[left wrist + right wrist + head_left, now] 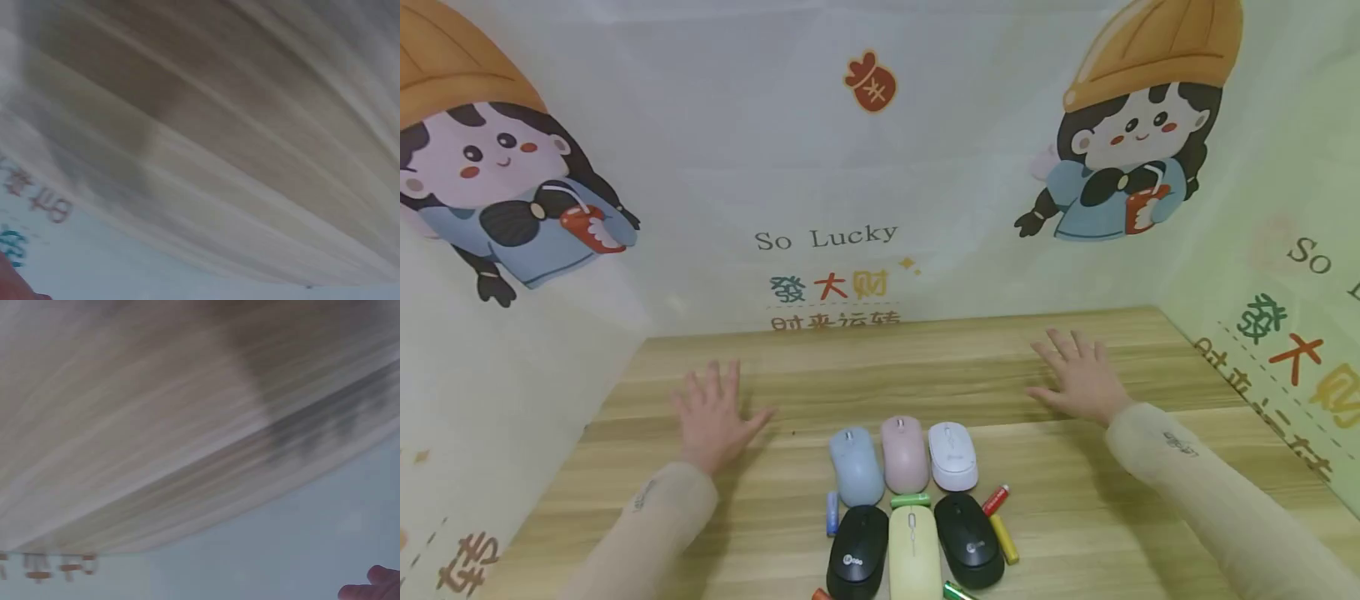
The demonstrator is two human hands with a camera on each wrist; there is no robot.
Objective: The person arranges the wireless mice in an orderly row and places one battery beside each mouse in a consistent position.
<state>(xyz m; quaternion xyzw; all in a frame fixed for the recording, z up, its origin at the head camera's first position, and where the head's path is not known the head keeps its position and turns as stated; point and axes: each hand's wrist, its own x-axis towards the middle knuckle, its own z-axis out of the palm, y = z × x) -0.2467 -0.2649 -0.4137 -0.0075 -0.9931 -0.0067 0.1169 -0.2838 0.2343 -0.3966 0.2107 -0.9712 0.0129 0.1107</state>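
A: Which parts of the person appear in the head view, and in what posture?

B: The left hand (717, 421) and the right hand (1078, 379), each emerging from a pale sleeve (1217, 504), are shown over a wooden tabletop (865, 367). Both have fingers spread and thumb pointing inward (contact with the wood cannot be judged).

A: What lies between them?

B: Six computer mice, in two rows, nearer the viewer than the hands. The far row comprises a light blue mouse (856, 467), a pink mouse (905, 454) and a white mouse (953, 456). The near row comprises a yellow mouse (914, 554) between a left black mouse (857, 552) and a right black mouse (970, 540). The left hand is nearest the light blue mouse, the right hand nearest the white one; both stand apart from them.

A: And the small battery-like cylinders?

B: A green cylinder (911, 501) lies crosswise between the pink and yellow mice. A blue cylinder (832, 514) lies left of the light blue mouse; a red cylinder (996, 500) and a yellow cylinder (1006, 539) lie beside the right black mouse.

A: What do the wrist views add?

B: Blurred wood grain; the right one also includes fingertips (378, 575) at its lower corner. Behind everything hangs a printed backdrop (700, 167), lettered "So Lucky".
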